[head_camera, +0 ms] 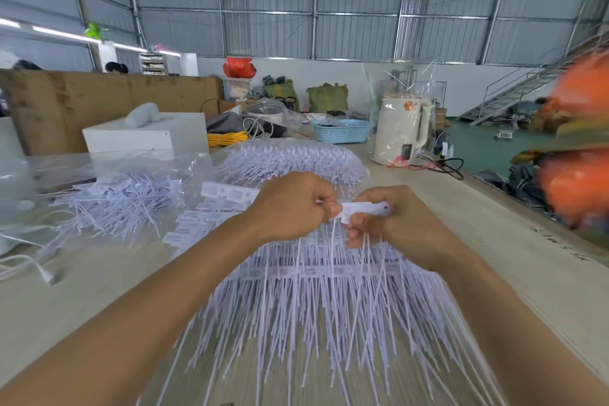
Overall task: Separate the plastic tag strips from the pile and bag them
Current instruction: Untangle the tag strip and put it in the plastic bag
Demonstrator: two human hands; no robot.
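Left hand (293,204) and right hand (389,221) both pinch tag strip (359,209) above pile (329,300). Strip likely light, flexible; grip flat head, not thin tails.

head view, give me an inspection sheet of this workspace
surface: pale wooden table, bare at the right edge
job's things: white plastic tag strips fanned in a pile under both hands; one white tag strip held above it; clear plastic bags of strips
clutter: cream electric kettle in plastic wrap, blue plastic basket, white box
fingers: left hand and right hand both pinch the held strip
cables: white cord, yellow coil, black cord
surroundings: warehouse, metal staircase
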